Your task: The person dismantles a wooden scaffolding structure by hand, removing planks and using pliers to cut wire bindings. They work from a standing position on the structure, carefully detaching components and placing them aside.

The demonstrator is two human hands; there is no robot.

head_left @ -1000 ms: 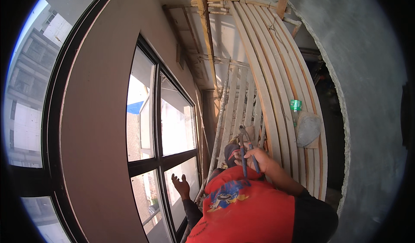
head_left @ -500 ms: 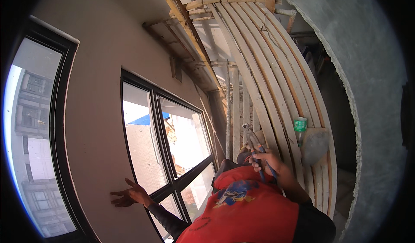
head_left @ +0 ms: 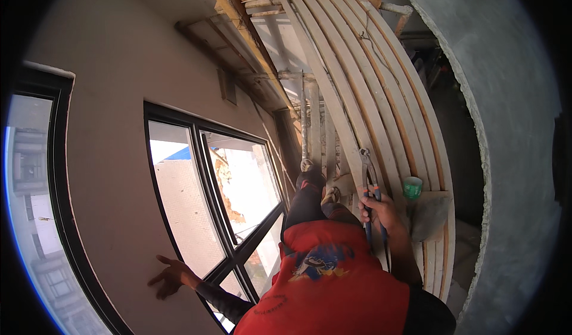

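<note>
Extending upward in the view from the right hand [head_left: 382, 211], the pincers [head_left: 365, 171] lay over the timber strips. Their head was rounded bare metal; their two long, slim handles were sheathed in dark blue with orange accents. The right hand was closed around the handles, fingers wrapped across the grips.

The strips [head_left: 316, 61] were long, pale and rough-sawn, set side by side with narrow gaps, some edges showing orange-brown. A thin, kinked wire [head_left: 374, 52] ran along their upper part. Just right of the pincers stood a green cylindrical container [head_left: 412, 188], with a flat grey slab [head_left: 430, 217], blunt-cornered and matte, beside it.

The left hand [head_left: 170, 275] was empty, fingers spread, at the smooth, matte plaster wall [head_left: 113, 156]; contact with the surface could not be confirmed. Beside it, a black, straight-sided window frame [head_left: 253, 239] held clear panes. A round, yellowish pole [head_left: 239, 18] slanted across the top. At far right, a grey wall [head_left: 518, 132] ended in a ragged, crumbly edge.
</note>
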